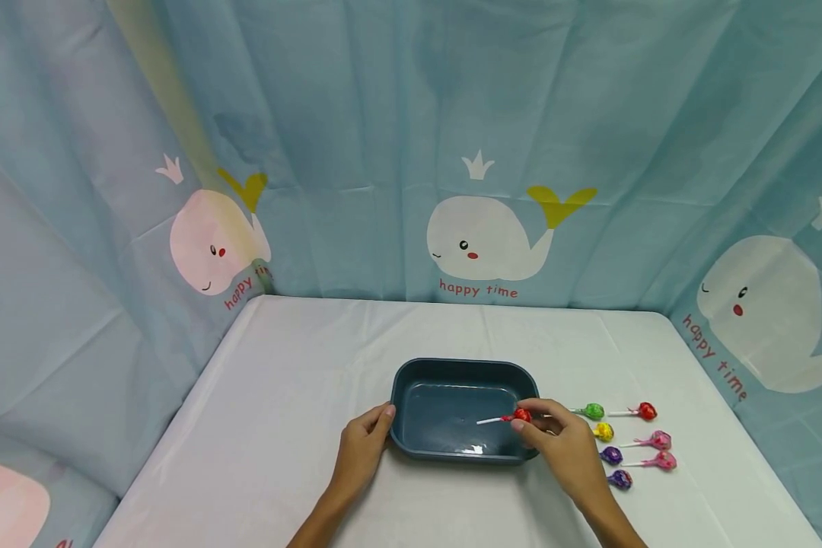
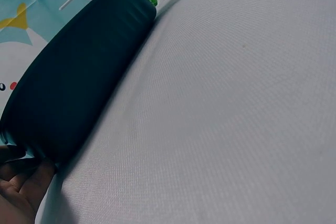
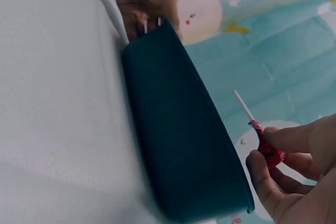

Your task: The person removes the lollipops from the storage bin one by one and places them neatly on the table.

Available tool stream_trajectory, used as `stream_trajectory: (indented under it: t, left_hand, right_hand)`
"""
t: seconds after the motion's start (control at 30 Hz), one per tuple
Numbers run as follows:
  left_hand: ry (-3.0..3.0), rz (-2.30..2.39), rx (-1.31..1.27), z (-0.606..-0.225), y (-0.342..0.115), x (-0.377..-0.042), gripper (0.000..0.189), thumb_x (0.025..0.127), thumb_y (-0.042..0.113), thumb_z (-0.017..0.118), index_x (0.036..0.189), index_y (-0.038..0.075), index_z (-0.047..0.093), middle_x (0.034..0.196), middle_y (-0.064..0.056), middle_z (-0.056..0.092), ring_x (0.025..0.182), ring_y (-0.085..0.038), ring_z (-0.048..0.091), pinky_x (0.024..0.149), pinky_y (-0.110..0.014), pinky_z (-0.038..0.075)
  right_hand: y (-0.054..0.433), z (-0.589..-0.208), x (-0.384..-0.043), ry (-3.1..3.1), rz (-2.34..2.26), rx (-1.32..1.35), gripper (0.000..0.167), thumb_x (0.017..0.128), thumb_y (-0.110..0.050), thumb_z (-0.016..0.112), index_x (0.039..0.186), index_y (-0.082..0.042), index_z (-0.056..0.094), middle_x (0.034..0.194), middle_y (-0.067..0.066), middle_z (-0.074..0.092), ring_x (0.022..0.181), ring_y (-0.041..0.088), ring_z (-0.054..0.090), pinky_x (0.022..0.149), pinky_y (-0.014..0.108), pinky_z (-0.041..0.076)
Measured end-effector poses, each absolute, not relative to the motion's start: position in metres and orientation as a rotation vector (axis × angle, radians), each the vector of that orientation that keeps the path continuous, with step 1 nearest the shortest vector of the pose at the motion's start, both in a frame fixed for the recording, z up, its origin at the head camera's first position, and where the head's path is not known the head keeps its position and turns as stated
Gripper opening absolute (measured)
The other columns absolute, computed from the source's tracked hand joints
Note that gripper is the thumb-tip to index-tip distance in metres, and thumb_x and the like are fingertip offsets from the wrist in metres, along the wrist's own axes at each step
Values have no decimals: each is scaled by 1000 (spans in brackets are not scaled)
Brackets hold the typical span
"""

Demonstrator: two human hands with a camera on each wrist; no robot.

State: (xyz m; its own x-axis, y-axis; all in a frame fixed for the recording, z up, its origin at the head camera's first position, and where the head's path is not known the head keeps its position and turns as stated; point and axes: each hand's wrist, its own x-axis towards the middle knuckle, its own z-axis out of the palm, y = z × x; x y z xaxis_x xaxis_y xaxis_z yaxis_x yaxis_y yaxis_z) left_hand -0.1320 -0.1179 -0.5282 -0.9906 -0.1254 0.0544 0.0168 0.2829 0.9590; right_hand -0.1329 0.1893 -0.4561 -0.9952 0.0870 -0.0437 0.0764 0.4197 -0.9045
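A dark teal rectangular plastic basin (image 1: 462, 457) with rounded corners stands in the middle of the table. My left hand (image 1: 361, 449) grips its left end, thumb at the rim and the other fingers against the outer wall, as the left wrist view also shows. Over the basin's right end, my right hand (image 1: 560, 441) pinches a red-wrapped lollipop (image 1: 522, 415) by its candy head between thumb and fingers. The lollipop's white stick (image 3: 243, 106) points left, over the inside of the basin. Its red wrapper (image 3: 266, 148) shows between the fingertips in the right wrist view.
Several wrapped lollipops lie right of the basin: green (image 1: 594, 411), red (image 1: 647, 411), yellow (image 1: 603, 431), pink (image 1: 664, 460) and purple (image 1: 619, 479). My right hand partly hides some of their sticks. A white cloth (image 1: 281, 396) covers the table, with a whale-print curtain (image 1: 356, 228) behind.
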Motion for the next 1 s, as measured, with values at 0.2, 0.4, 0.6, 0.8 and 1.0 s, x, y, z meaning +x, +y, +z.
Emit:
stream_trajectory:
  t: [0.2, 0.4, 0.6, 0.8, 1.0]
  left_hand:
    - [-2415, -1820, 105, -529, -118, -133, 54, 110, 44, 58, 140, -1, 67, 140, -13, 69, 136, -27, 62, 108, -37, 54]
    - [-2421, -1811, 105, -529, -118, -132, 55, 110, 44, 57, 140, -1, 66, 141, -14, 69, 136, -28, 61, 107, -36, 55]
    - [-2422, -1807, 104, -529, -118, -132, 55, 110, 44, 58, 140, -2, 66, 140, -14, 69, 136, -28, 61, 107, -37, 55]
    - [-2411, -1835, 98, -529, -118, -132, 54, 110, 43, 58, 140, -2, 66, 140, -14, 69, 135, -27, 62, 105, -35, 56]
    - [-2403, -1851, 99, -529, -118, -132, 55, 110, 43, 58, 140, -2, 66, 140, -14, 69, 135, -27, 62, 105, -33, 56]
  right_hand:
    - [204, -455, -128, -2612, 1620, -170, 46, 92, -36, 85, 129, -11, 75, 129, 8, 72, 106, 18, 71, 78, 18, 61]
    - [216, -452, -121, -2614, 1571, -270, 45, 92, -39, 85, 128, -13, 77, 124, 5, 75, 101, 8, 67, 79, 19, 60]
    - [228, -453, -117, -2630, 1575, -412, 48, 93, -39, 84, 133, -15, 74, 123, 7, 75, 94, 14, 72, 78, 21, 60]
    - [242, -456, -113, -2635, 1539, -508, 49, 95, -38, 82, 137, -15, 72, 124, 9, 75, 92, 19, 73, 75, 24, 59]
    - [261, -462, -108, -2596, 1506, -623, 50, 95, -37, 83, 137, -14, 71, 110, -1, 79, 85, 6, 68, 72, 19, 57]
